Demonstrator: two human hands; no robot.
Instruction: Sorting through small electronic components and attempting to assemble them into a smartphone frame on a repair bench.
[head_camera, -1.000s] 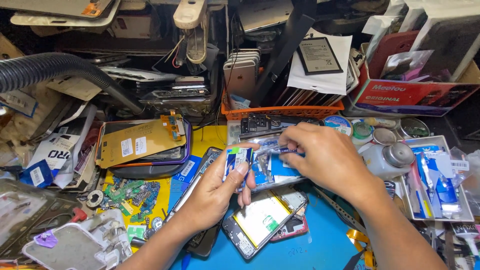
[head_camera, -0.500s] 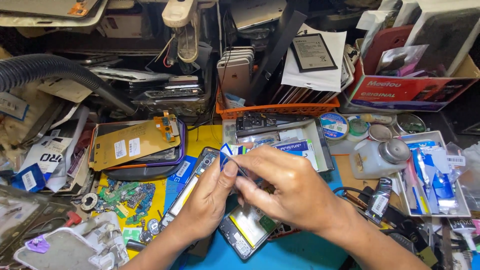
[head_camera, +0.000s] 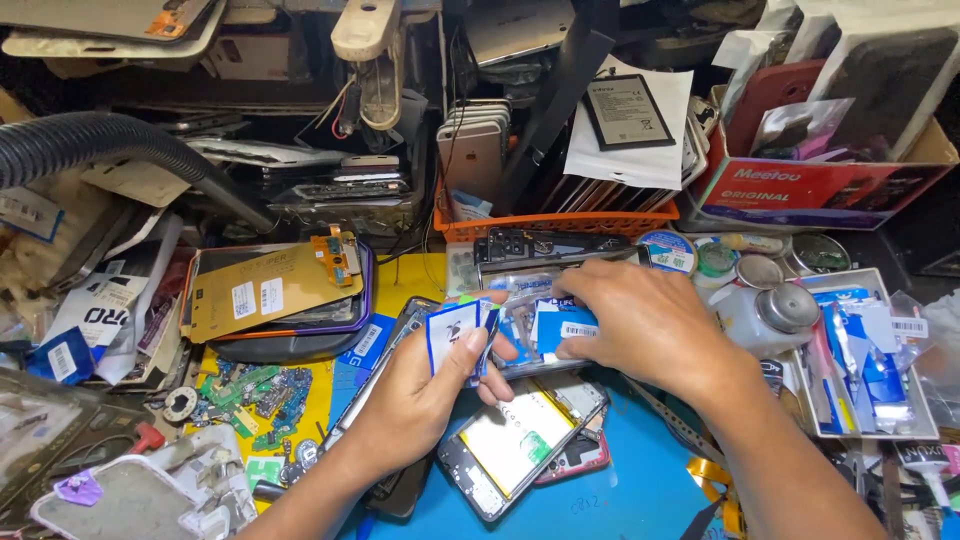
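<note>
Left hand (head_camera: 420, 390) is pinched shut on a small blue-and-white packet (head_camera: 450, 335), right hand (head_camera: 640, 325) grips a clear bag of parts (head_camera: 525, 320) just beside it, above the opened phone (head_camera: 520, 440) on the blue mat (head_camera: 640, 490).

A black ribbed hose (head_camera: 90, 145) is curving in at the left. An orange basket (head_camera: 560, 222) is sitting behind the worktop, a red cardboard box (head_camera: 810, 190) is standing beside it, and green circuit boards (head_camera: 255, 392) are lying on yellow matting.
</note>
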